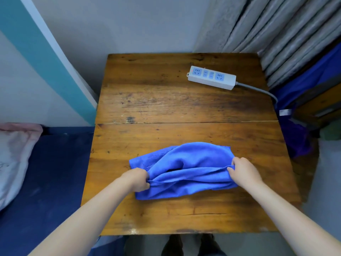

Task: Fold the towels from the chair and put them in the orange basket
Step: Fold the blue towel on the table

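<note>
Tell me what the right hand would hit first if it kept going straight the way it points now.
The right hand points up and left across the table, already pinching the blue towel. Going on, it would push into the towel's bunched middle first; beyond that only bare wood, though depth is uncertain.

Both bare forearms reach forward from the lower corners, converging slightly. The left hand [137, 179] is curled knuckles-up, fingers and thumb pinched closed on cloth. The right hand [243, 170] mirrors it, its fingers [232, 169] clenched on cloth too.
</note>
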{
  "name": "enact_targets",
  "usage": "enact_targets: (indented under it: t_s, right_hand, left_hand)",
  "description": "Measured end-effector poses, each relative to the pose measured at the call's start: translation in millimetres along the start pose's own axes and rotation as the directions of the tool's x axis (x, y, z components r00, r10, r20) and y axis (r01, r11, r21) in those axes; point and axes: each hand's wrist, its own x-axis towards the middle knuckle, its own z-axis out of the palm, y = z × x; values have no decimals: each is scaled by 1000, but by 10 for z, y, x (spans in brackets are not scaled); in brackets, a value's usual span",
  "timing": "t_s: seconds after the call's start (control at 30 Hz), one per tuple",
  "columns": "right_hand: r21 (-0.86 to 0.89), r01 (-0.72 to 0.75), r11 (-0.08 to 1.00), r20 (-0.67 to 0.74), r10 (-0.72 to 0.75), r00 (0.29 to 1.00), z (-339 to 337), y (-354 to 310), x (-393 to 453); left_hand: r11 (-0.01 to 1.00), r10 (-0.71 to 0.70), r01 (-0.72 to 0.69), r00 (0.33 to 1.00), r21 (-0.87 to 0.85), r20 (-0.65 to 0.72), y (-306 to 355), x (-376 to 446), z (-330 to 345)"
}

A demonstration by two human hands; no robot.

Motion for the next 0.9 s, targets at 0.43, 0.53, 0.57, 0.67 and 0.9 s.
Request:
enact_targets:
  t_s: [0.43,0.53,0.57,0.67,0.9]
  right_hand:
    - [215,430,877,-172,-400,900,-610,-180,-26]
    - [76,366,927,-103,-358,928,-557,-213,267]
    - [41,334,942,-72,-330,941,-531,-239,364]
    - [18,227,974,21,-227,974,-420,-243,561]
    - [77,131,988,-28,-129,991,-335,-219,600]
  left_hand:
    - [823,-36,-323,792,-467,-610,-61,-271,-224]
    - [815,-169,-134,877,-564,-451,18,-110,-231]
    - [805,-205,-84,890,-587,-408,20,-54,-220]
    - [779,-242,-14,915,-627,-322,65,73,-133]
    - [872,-121,11,974,-489,-192,145,82,80]
